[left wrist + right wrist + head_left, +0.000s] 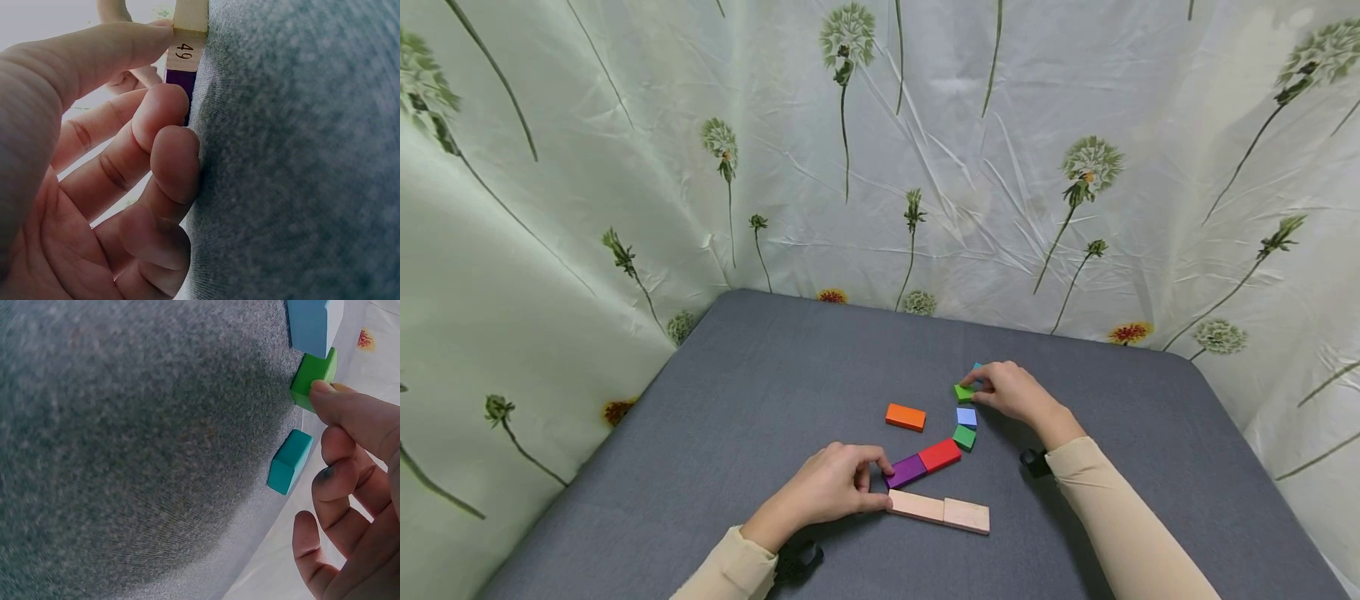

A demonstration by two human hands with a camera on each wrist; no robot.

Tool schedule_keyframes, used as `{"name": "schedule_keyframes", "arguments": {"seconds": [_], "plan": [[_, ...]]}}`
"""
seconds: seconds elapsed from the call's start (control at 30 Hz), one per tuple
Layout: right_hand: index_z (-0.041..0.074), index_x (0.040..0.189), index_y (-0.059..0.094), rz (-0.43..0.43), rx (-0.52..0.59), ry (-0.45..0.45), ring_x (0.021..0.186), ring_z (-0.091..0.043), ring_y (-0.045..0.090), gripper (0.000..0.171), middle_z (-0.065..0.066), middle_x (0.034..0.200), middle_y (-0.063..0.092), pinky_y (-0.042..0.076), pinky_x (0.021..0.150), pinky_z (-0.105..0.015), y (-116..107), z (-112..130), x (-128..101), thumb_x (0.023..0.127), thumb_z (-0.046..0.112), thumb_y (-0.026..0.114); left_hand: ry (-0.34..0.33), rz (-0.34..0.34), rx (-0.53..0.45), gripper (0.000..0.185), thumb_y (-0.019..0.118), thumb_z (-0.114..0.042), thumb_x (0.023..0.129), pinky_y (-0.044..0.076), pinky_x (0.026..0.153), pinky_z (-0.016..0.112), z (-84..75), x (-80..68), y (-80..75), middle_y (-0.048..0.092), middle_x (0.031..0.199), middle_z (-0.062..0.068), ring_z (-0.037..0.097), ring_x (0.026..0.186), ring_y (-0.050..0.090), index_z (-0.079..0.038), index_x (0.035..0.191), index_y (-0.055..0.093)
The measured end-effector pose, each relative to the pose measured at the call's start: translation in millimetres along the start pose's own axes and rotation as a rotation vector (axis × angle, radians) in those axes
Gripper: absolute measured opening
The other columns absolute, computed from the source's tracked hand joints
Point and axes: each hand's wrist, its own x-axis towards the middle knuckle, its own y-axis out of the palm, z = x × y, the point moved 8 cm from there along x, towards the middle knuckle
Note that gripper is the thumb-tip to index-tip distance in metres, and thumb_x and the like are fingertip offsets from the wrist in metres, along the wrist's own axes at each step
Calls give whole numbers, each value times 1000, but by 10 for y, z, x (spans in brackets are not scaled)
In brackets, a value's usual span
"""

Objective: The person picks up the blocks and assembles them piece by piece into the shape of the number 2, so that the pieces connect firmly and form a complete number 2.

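My right hand (1015, 396) pinches a small light green block (963, 393) between thumb and index finger, low over the table. A teal block (290, 462) sits beside it, partly hidden by the hand in the head view. Nearer me come a light blue block (966, 418) and a dark green block (964, 437), then a red block (940, 455) and a purple block (906, 472) end to end. With its index fingertip my left hand (827, 487) touches the purple block; its thumb rests at the left end of a pale wooden block (916, 506), whose end reads 49.
Another pale wooden block (967, 516) continues the near row to the right. An orange block (906, 417) lies alone left of the curved line. Grey cloth covers the table (760, 375), and a flower-printed curtain (790, 167) hangs behind and left of it.
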Motion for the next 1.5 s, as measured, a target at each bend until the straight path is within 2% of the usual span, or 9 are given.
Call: {"name": "schedule_keyframes", "arguments": {"seconds": [0.33, 1.5], "plan": [[11, 123, 80, 31, 21, -12, 70, -12, 47, 25, 0, 78, 62, 37, 64, -28, 32, 49, 12, 99, 8, 76, -5, 5, -9, 28, 94, -30, 84, 34, 53, 21, -1, 1, 0, 55, 62, -17, -3, 54, 46, -24, 105, 76], [13, 123, 80, 41, 49, -61, 65, -11, 45, 25, 0, 73, 59, 37, 62, -26, 29, 75, -27, 99, 6, 75, -6, 5, -4, 28, 94, -30, 85, 35, 54, 21, 5, 5, -1, 54, 62, -16, -2, 55, 47, -23, 105, 76]]}}
